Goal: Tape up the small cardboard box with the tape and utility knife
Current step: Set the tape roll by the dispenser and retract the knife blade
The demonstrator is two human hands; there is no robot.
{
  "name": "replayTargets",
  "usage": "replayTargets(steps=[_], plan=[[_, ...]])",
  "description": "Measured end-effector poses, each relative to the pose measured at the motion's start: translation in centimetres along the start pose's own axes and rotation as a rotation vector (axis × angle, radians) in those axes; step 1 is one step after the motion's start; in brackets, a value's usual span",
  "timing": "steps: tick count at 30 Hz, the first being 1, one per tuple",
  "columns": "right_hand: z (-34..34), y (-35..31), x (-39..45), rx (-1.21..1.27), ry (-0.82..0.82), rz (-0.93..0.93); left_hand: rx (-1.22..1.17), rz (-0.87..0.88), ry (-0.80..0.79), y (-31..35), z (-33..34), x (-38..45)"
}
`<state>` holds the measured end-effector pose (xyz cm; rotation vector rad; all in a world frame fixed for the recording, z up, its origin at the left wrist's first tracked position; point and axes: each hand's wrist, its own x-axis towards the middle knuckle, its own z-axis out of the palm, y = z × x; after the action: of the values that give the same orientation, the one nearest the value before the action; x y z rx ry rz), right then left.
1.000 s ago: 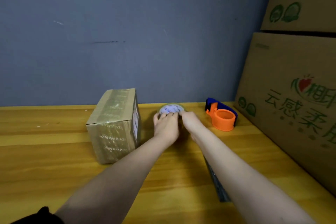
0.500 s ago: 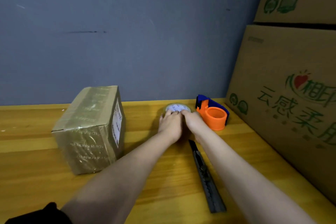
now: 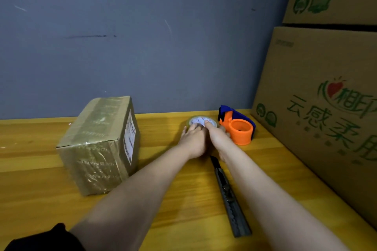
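A small cardboard box (image 3: 98,144), wrapped in shiny tape with a white label on its right side, stands on the wooden table (image 3: 40,199) at the left. A roll of clear tape (image 3: 202,121) lies flat near the wall. My left hand (image 3: 192,141) and my right hand (image 3: 217,138) both rest on the roll, side by side, fingers over its near edge. A dark utility knife (image 3: 228,195) lies lengthwise on the table between my forearms, its tip near my wrists.
An orange and blue tape dispenser (image 3: 238,128) stands just right of the roll. Large printed cardboard cartons (image 3: 318,118) are stacked along the right side. A grey-blue wall (image 3: 142,36) closes off the back of the table.
The view has shifted, so the box now sits further left and lower and the knife shows in full. Both hands stay on the tape roll, fingers a little further over it.
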<state>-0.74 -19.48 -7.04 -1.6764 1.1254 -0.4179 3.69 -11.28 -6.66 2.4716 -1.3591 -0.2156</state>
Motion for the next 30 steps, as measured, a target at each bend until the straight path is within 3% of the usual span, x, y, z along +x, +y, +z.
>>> replayTargets(steps=[3, 10, 13, 18, 20, 30], plan=[[-0.6, -0.1, -0.8, 0.039, -0.015, -0.027, 0.012, 0.021, -0.064, -0.2, -1.1, -1.1], [-3.2, 0.6, -4.5, -0.063, -0.056, -0.175, 0.025, 0.056, 0.098, 1.4, -1.5, -7.5], [-4.8, 1.6, -6.4, -0.320, 0.001, -0.239, 0.044, 0.042, 0.066, 2.7, -0.2, -11.0], [-6.6, 3.0, -10.6, -0.985, -0.055, -0.222, 0.102, -0.031, -0.077, 4.3, 2.5, -14.4], [-6.8, 3.1, -11.9, -1.105, -0.051, -0.230, 0.057, -0.056, -0.078, 4.6, 3.0, -14.8], [-5.8, 2.5, -13.5, -1.079, -0.120, -0.161, -0.110, -0.082, -0.008, 4.5, 3.7, -15.3]])
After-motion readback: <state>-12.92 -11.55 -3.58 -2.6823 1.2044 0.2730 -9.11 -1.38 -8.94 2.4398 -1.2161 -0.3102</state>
